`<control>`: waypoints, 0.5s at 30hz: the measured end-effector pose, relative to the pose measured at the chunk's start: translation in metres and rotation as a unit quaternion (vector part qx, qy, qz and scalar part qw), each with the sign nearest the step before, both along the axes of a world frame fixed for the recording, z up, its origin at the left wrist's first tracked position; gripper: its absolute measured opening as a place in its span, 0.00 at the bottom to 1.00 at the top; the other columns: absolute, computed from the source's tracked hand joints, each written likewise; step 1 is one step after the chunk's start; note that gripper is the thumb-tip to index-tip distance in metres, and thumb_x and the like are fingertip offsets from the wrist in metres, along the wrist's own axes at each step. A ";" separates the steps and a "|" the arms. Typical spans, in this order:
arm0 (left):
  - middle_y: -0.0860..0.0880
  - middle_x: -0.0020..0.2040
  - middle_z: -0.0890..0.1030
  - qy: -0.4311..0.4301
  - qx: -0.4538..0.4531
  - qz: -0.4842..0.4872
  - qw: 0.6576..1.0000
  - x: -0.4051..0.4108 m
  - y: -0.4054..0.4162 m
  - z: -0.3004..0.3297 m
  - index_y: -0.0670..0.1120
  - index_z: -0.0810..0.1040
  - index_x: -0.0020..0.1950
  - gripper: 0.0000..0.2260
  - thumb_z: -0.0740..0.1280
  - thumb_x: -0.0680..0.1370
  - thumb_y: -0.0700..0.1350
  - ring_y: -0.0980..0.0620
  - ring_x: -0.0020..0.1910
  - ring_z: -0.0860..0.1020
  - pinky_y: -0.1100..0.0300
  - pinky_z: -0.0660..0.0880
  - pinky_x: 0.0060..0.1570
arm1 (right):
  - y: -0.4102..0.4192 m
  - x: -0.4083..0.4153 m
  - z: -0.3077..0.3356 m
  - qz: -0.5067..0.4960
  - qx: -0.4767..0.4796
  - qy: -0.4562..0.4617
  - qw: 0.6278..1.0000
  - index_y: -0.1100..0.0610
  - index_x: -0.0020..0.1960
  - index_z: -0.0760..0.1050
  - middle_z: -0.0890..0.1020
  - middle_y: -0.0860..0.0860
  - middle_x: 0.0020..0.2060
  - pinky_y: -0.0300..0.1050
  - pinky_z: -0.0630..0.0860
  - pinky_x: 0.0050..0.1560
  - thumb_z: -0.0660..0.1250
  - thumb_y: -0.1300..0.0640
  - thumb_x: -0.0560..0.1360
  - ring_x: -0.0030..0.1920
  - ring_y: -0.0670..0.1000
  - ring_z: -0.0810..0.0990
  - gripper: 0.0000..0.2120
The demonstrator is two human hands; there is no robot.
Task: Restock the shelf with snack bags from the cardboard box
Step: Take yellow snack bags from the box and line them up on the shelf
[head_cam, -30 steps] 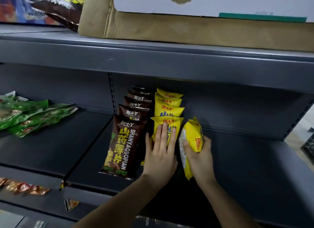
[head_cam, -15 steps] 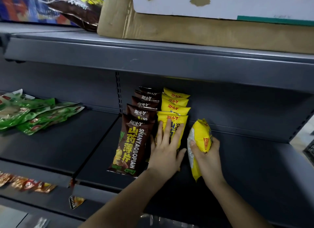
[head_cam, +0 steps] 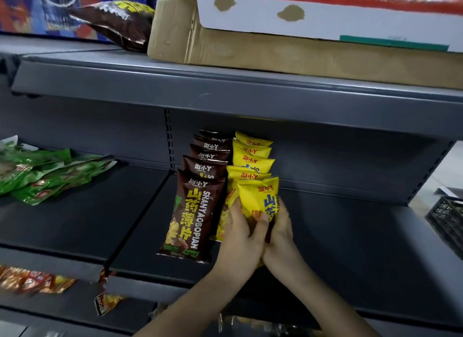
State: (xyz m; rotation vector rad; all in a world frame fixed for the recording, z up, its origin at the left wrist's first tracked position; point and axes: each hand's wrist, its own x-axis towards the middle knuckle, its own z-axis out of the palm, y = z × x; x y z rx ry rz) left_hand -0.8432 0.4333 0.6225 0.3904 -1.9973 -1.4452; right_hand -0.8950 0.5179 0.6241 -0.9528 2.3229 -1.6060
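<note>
While both hands meet at the front of the yellow row, the person's left hand (head_cam: 241,232) curls its thumb and fingers round the near face of a crinkly yellow foil snack bag (head_cam: 258,198), and the right hand (head_cam: 280,226) grasps the same bag from its right side, so each grip is clenched on that one packet. It stands upright on the dark grey metal shelf (head_cam: 350,236), touching the next yellow bag in the row of yellow snack bags (head_cam: 251,158) that runs back toward the far wall. Just left of that row, and touching it, stands a row of tall brown snack bags (head_cam: 193,211) with yellow lettering, the nearest one leaning back slightly against those behind it. Well to the left, past the shelf divider, a loose heap of flat green packets (head_cam: 45,171) lies on the neighbouring shelf section. On the upper shelf a large brown cardboard box (head_cam: 275,53) sits with a white and red carton (head_cam: 325,18) on top of it, and a single dark brown bag (head_cam: 117,23) lies tilted against the box's left end. On the lower shelf at the near left are small orange and red packets (head_cam: 32,281), blurred. At the far right edge part of a black plastic crate (head_cam: 448,221) shows
</note>
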 end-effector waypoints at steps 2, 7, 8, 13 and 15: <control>0.48 0.60 0.75 -0.011 0.039 0.023 0.999 -0.006 -0.007 0.005 0.48 0.64 0.67 0.28 0.59 0.72 0.61 0.49 0.61 0.74 0.47 0.71 0.62 | 0.002 0.001 -0.002 0.018 0.001 0.029 0.999 0.44 0.75 0.49 0.63 0.36 0.63 0.20 0.58 0.59 0.71 0.57 0.72 0.64 0.31 0.61 0.40; 0.43 0.64 0.69 -0.097 -0.076 0.129 0.984 -0.014 -0.014 0.009 0.46 0.63 0.72 0.25 0.53 0.78 0.56 0.43 0.64 0.66 0.51 0.63 0.65 | -0.006 0.006 -0.009 0.033 0.006 0.025 0.999 0.36 0.71 0.43 0.63 0.39 0.67 0.24 0.67 0.56 0.74 0.56 0.70 0.65 0.34 0.65 0.46; 0.42 0.65 0.68 -0.108 -0.079 0.129 0.983 -0.015 -0.014 0.007 0.47 0.60 0.74 0.27 0.51 0.77 0.57 0.43 0.65 0.65 0.51 0.62 0.65 | -0.008 0.006 -0.011 0.028 0.018 0.029 0.999 0.35 0.70 0.41 0.63 0.40 0.67 0.27 0.69 0.56 0.74 0.55 0.70 0.64 0.35 0.66 0.48; 0.45 0.63 0.72 -0.094 -0.065 0.099 0.989 -0.018 -0.021 -0.004 0.51 0.57 0.75 0.24 0.51 0.80 0.57 0.45 0.62 0.72 0.47 0.70 0.60 | -0.018 0.002 -0.025 -0.025 0.055 0.062 0.996 0.43 0.75 0.34 0.66 0.47 0.67 0.47 0.72 0.61 0.74 0.50 0.68 0.66 0.49 0.68 0.54; 0.48 0.62 0.74 -0.060 -0.056 0.104 0.991 -0.020 -0.022 -0.005 0.51 0.61 0.72 0.25 0.50 0.78 0.61 0.47 0.60 0.75 0.46 0.74 0.56 | -0.020 -0.001 -0.024 -0.037 0.040 0.051 0.997 0.41 0.74 0.34 0.64 0.46 0.67 0.47 0.70 0.63 0.75 0.51 0.68 0.67 0.49 0.66 0.54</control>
